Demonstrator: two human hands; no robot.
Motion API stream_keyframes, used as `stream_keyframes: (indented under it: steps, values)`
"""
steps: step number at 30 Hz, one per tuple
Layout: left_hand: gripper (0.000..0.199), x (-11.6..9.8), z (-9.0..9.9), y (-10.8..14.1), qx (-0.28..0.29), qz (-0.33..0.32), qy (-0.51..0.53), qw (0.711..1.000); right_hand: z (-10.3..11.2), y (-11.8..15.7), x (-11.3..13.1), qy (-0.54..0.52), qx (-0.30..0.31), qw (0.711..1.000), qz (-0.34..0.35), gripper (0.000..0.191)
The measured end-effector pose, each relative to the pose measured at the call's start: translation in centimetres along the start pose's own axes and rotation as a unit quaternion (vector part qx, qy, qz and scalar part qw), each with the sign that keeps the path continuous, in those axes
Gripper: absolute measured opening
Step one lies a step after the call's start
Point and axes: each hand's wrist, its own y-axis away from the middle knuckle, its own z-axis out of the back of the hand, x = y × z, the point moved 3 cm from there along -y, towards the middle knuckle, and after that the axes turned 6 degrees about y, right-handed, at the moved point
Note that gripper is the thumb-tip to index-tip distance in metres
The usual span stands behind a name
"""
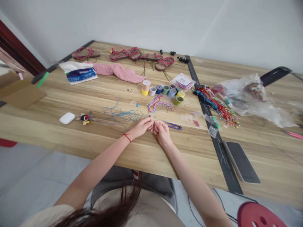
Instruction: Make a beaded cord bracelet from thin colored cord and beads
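Note:
My left hand (145, 124), with a red string round its wrist, and my right hand (162, 130) meet fingertip to fingertip just above the table. Both are closed in a pinch on fine blue threads (123, 114), whose loose lengths spread over the wood to the left. A small bluish bit shows between the fingertips; its exact form is hidden. Purple thread snips (174, 125) lie just right of my right hand. Beyond the hands rests a bundle of pink, white and purple cords (158, 104). A small bag with blue beads (137, 105) is near it.
Several thread spools (159, 89) stand behind the cords, beside a labelled packet (182, 81). Braided strings (219, 105) and a plastic bag (251, 97) lie right. A phone (242, 162) is near the front edge. Left are a white case (67, 118) and tissue pack (79, 73); sandals (118, 55) line the back.

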Motion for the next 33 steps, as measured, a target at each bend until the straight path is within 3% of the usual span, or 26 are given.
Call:
stream_keyframes:
  steps: [9,16,23,33]
  values:
    - [0.031,1.2,-0.3,-0.2,-0.015,0.014,0.056,0.998,0.0,0.1,0.1,-0.016,-0.033,0.999,0.011,0.045]
    - [0.033,1.0,-0.4,-0.2,-0.012,-0.018,0.057,0.998,0.1,-0.1,0.2,-0.008,-0.026,0.999,0.026,0.046]
    - [0.039,1.3,-0.3,-0.5,-0.035,0.019,0.11,0.993,0.3,-0.5,0.2,0.047,-0.004,0.998,0.031,0.043]
    - [0.042,0.3,-0.3,0.0,-0.018,-0.018,0.059,0.998,0.3,-0.4,0.4,0.057,0.003,0.998,0.016,0.047]
